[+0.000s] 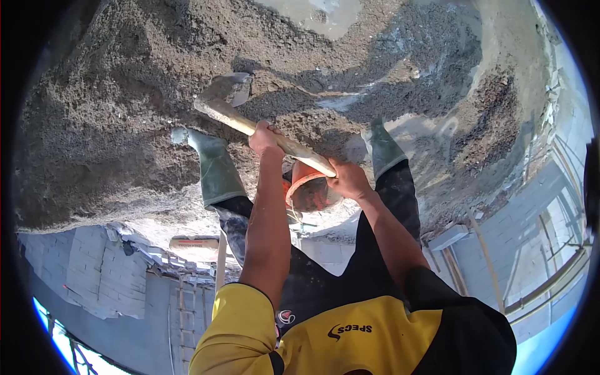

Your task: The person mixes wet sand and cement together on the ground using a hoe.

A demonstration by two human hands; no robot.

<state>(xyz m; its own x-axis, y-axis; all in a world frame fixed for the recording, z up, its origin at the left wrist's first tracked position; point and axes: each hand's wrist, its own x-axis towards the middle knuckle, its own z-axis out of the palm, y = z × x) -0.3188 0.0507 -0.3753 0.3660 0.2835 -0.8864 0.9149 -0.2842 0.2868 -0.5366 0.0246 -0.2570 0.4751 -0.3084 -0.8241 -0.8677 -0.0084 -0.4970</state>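
While the hoe (228,117) slants across the front of the body, its metal blade at the sandy mix (156,81), both hands grasp the wooden handle: the left hand (265,140) partway along it, the right hand (349,179) near its end. Beneath that end, partly hidden, an orange bucket (306,195) sits between two green boots (219,165), set well apart. Farther out lies a bag (194,243).

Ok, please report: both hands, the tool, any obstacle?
Left hand closed midway on wooden handle, right hand at its end. Blade by sandy ground, contact unclear. Orange bucket between boots, possible obstacle.
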